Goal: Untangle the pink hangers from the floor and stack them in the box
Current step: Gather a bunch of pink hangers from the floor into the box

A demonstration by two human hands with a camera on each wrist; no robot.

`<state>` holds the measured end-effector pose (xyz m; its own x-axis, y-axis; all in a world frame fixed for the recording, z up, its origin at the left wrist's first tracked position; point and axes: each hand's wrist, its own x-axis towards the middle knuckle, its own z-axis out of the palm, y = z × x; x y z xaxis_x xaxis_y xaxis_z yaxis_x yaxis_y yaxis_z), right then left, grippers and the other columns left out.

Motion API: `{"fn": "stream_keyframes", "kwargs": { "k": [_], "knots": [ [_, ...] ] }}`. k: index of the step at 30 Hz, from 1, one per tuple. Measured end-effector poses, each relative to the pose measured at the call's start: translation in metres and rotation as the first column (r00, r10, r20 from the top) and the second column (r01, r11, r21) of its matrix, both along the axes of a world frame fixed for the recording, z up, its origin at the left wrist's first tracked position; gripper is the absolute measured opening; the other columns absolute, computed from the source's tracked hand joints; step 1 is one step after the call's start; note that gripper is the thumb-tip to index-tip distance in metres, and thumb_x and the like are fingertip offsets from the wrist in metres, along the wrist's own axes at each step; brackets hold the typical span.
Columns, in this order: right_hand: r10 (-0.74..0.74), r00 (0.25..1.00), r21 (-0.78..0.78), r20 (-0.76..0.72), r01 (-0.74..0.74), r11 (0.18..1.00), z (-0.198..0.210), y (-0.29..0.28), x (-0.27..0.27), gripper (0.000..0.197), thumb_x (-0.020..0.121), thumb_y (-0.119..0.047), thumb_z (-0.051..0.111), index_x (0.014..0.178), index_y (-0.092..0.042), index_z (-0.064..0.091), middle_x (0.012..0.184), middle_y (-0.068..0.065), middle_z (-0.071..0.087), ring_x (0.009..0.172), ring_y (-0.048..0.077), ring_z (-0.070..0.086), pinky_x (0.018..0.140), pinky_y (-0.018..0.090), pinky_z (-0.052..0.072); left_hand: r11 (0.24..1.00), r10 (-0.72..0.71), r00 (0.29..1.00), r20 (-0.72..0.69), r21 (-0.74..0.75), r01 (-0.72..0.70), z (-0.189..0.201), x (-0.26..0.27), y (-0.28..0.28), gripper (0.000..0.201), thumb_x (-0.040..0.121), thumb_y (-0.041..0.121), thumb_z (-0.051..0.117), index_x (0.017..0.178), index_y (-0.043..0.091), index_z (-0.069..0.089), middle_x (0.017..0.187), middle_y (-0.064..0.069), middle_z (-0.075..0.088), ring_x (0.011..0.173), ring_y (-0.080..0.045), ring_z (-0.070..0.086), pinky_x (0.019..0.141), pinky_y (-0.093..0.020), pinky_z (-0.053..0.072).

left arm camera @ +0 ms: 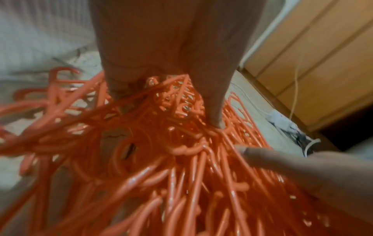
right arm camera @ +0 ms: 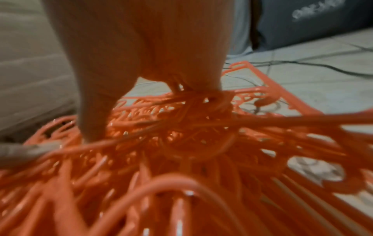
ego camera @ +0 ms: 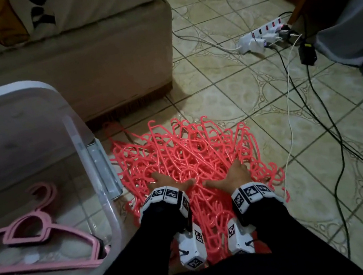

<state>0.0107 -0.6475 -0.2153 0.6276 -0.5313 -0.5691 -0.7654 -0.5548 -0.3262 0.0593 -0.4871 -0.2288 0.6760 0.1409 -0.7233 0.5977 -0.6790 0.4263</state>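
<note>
On the floor just beside the box (ego camera: 95,152), our left hand (ego camera: 168,183) and right hand (ego camera: 233,174) lay spread, fingers dug into the tangled pink hangers (ego camera: 192,150) — whether they pinched any strand, we could not tell. We judged the untangling barely begun; next we needed one hanger worked free.

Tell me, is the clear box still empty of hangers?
No, a few pale pink hangers already lie on the bottom of the clear box in the head view.
</note>
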Motion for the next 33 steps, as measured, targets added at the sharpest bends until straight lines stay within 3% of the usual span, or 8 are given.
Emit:
{"fn": "stream_keyframes", "kwargs": {
  "k": [8,12,17,21,25,28,31,33],
  "knots": [
    [-0.084,0.994,0.037,0.068,0.081,0.996,-0.002,-0.003,0.008,0.093,0.050,-0.046,0.089,0.119,-0.005,0.042,0.124,0.015,0.054,0.108,0.032,0.054,0.092,0.044,0.048,0.970,0.135,0.986,0.103,-0.217,-0.110,-0.014,-0.006,0.002,0.134,0.045,0.050,0.091,0.144,0.027,0.004,0.126,-0.022,0.056,0.086,-0.032,0.066,0.079,-0.040,0.055],
    [0.018,1.000,-0.022,0.025,-0.017,1.000,-0.004,-0.003,0.006,0.105,0.062,-0.052,0.080,0.142,-0.009,0.028,0.148,0.019,0.027,0.135,0.038,0.029,0.110,0.052,0.030,0.944,0.158,0.981,0.115,-0.308,-0.116,-0.018,-0.006,0.001,0.128,0.051,0.043,0.091,0.147,0.028,0.009,0.101,-0.016,0.067,0.073,-0.028,0.072,0.065,-0.038,0.059],
    [0.080,0.995,-0.058,0.056,-0.077,0.995,-0.005,0.006,0.005,0.113,0.065,-0.052,0.078,0.149,-0.014,0.014,0.154,0.019,0.011,0.142,0.037,0.010,0.114,0.055,0.019,0.960,0.121,0.983,0.141,-0.269,-0.080,-0.016,-0.003,0.003,0.112,0.059,0.042,0.088,0.145,0.020,0.019,0.127,-0.020,0.057,0.101,-0.036,0.063,0.086,-0.042,0.053],
    [0.070,0.994,-0.086,0.090,-0.062,0.994,-0.002,0.009,0.009,0.102,0.065,-0.044,0.082,0.144,-0.012,0.028,0.151,0.017,0.022,0.140,0.036,0.018,0.112,0.052,0.025,0.943,0.158,0.981,0.111,-0.312,-0.116,-0.017,-0.002,0.006,0.101,0.063,0.034,0.088,0.139,0.022,0.023,0.116,-0.018,0.060,0.083,-0.032,0.068,0.073,-0.043,0.058],
    [0.083,0.993,-0.103,0.086,-0.074,0.992,0.000,0.010,0.014,0.102,0.062,-0.043,0.084,0.142,-0.011,0.029,0.149,0.015,0.029,0.139,0.034,0.022,0.113,0.051,0.027,0.940,0.193,0.968,0.160,-0.312,-0.136,-0.018,-0.007,0.005,0.099,0.063,0.034,0.088,0.138,0.027,0.025,0.133,-0.017,0.051,0.066,-0.015,0.056,0.049,-0.020,0.048],
    [0.092,0.992,-0.132,0.090,-0.080,0.988,0.001,0.011,0.016,0.104,0.062,-0.044,0.083,0.143,-0.012,0.028,0.149,0.012,0.029,0.139,0.033,0.020,0.112,0.054,0.026,0.934,0.219,0.960,0.172,-0.323,-0.155,-0.019,-0.010,0.003,0.101,0.062,0.039,0.087,0.139,0.026,0.023,0.134,-0.016,0.051,0.088,-0.025,0.062,0.074,-0.027,0.050],
    [0.098,0.991,-0.061,0.095,-0.092,0.994,0.005,0.009,0.018,0.107,0.060,-0.042,0.084,0.143,-0.013,0.025,0.147,0.014,0.030,0.137,0.033,0.024,0.110,0.054,0.028,0.944,0.212,0.952,0.221,-0.297,-0.142,-0.017,-0.012,0.004,0.101,0.062,0.046,0.085,0.138,0.025,0.021,0.121,-0.011,0.059,0.064,-0.011,0.055,0.057,-0.014,0.043],
    [0.119,0.988,-0.074,0.102,-0.112,0.991,0.008,0.009,0.019,0.112,0.057,-0.050,0.083,0.143,-0.013,0.023,0.148,0.016,0.025,0.139,0.034,0.020,0.111,0.055,0.026,0.953,0.182,0.953,0.243,-0.282,-0.110,-0.015,-0.015,0.002,0.105,0.061,0.054,0.082,0.139,0.026,0.019,0.126,-0.013,0.057,0.082,-0.024,0.065,0.068,-0.019,0.043]
  ]
}}
